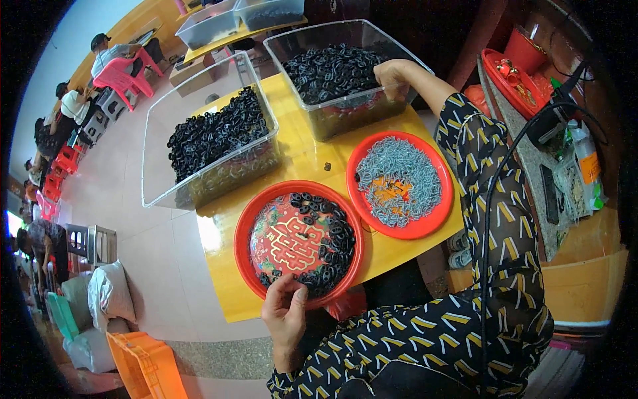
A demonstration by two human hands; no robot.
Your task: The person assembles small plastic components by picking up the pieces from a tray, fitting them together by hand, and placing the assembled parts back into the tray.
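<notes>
My left hand [286, 316] is at the near rim of a round red tray [240, 249] with a patterned base. Its thumb and fingers are curled together; whatever they may hold is too small to name. Black ring-like plastic pieces [337, 243] lie in a curve along the tray's right and near sides. My right hand [395, 78] reaches to the right side of a clear plastic bin [345, 120], by its heap of black pieces [332, 72]. The right fingers are bent closed, and their contents are hidden.
A second red tray [446, 193] holds grey screw-like pieces and several orange ones. Another clear bin [199, 189] of black pieces stands left on the yellow table [226, 286]. A black cable [488, 233] hangs beside my right arm. Seated people are at far left; an orange crate [143, 359] is on the floor.
</notes>
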